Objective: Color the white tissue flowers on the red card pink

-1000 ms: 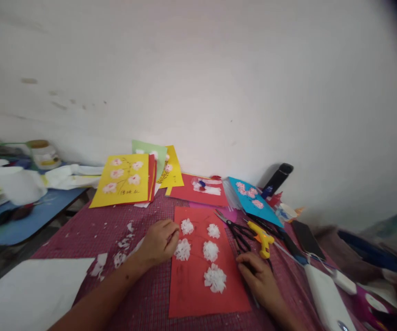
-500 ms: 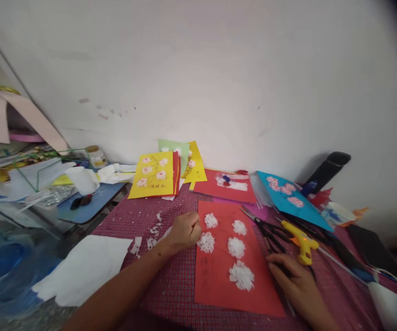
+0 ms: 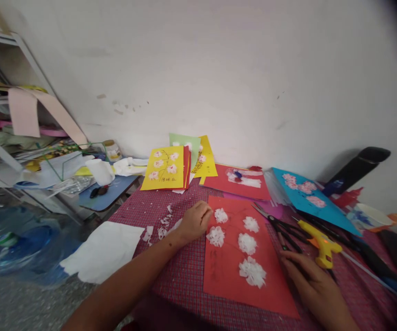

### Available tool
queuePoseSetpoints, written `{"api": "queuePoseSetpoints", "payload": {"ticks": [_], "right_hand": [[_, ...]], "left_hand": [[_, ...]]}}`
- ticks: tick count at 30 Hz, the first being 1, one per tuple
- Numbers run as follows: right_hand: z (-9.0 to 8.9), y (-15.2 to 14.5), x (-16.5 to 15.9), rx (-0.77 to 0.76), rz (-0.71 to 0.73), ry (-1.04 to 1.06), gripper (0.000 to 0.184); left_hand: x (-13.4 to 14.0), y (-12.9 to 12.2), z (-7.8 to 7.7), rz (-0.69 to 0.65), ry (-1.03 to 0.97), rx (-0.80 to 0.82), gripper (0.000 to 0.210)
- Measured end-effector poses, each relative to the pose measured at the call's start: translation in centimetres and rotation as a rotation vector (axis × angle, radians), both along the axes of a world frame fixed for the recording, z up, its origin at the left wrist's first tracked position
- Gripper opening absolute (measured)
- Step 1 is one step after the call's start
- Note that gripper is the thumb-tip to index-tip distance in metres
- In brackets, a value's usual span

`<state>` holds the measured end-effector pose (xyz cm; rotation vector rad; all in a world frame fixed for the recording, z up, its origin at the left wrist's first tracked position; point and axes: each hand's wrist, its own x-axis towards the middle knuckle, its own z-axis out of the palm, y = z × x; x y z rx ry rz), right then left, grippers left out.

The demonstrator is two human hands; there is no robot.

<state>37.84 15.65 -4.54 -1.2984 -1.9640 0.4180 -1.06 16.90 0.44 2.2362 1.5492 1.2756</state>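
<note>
A red card (image 3: 233,280) lies flat on the checked cloth, with several white crumpled-paper flowers (image 3: 247,243) on it and faint brownish branch lines between them. My left hand (image 3: 195,220) is closed in a loose fist at the card's upper left edge. Whatever its fingers hold, if anything, is hidden. My right hand (image 3: 317,282) rests at the card's right edge, fingers stretched forward and slightly bent. Just beyond those fingertips lies a thin dark stick (image 3: 282,241), beside black-handled scissors (image 3: 281,225). A yellow glue gun (image 3: 322,241) with an orange light lies right of the scissors.
White paper (image 3: 105,250) and torn scraps (image 3: 163,225) lie to the left. Behind stand yellow flower cards (image 3: 163,168); a blue card (image 3: 312,197) and black bottle (image 3: 353,170) are at right. A blue stool (image 3: 105,195) holds a paper roll (image 3: 100,171).
The view has turned left, so everything sits further right in the picture. Both hands keep nearly the same places beside the red card.
</note>
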Motion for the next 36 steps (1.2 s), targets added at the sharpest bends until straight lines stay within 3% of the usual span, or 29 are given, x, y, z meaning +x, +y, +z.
{"api": "queuePoseSetpoints", "payload": {"ticks": [3, 6, 13, 20, 26, 31, 36], "right_hand": [[0.0, 0.1, -0.2, -0.022, -0.018, 0.006, 0.034], [1.1, 0.0, -1.0, -0.052, -0.008, 0.012, 0.032], [4.1, -0.2, -1.7, -0.194, 0.165, -0.100, 0.027], [4.0, 0.3, -1.9, -0.165, 0.164, -0.183, 0.023], [3.6, 0.4, -2.2, -0.014, 0.182, -0.216, 0.022], [2.8, 0.1, -2.0, 0.035, 0.142, -0.181, 0.023], [2.5, 0.0, -1.7, 0.057, 0.125, -0.150, 0.022]], "left_hand": [[-0.4, 0.0, 0.0, 0.015, -0.016, 0.007, 0.016], [-0.7, 0.0, -0.1, 0.047, -0.043, 0.018, 0.013], [-0.8, 0.6, -0.8, -0.003, -0.045, 0.007, 0.014], [-1.2, 0.6, -1.1, 0.020, -0.017, -0.028, 0.016], [-1.2, 0.2, -0.9, 0.101, 0.012, -0.053, 0.038], [-1.2, 0.3, -1.0, 0.100, 0.030, -0.078, 0.025], [-1.5, 0.7, -0.9, 0.003, 0.124, -0.152, 0.052]]}}
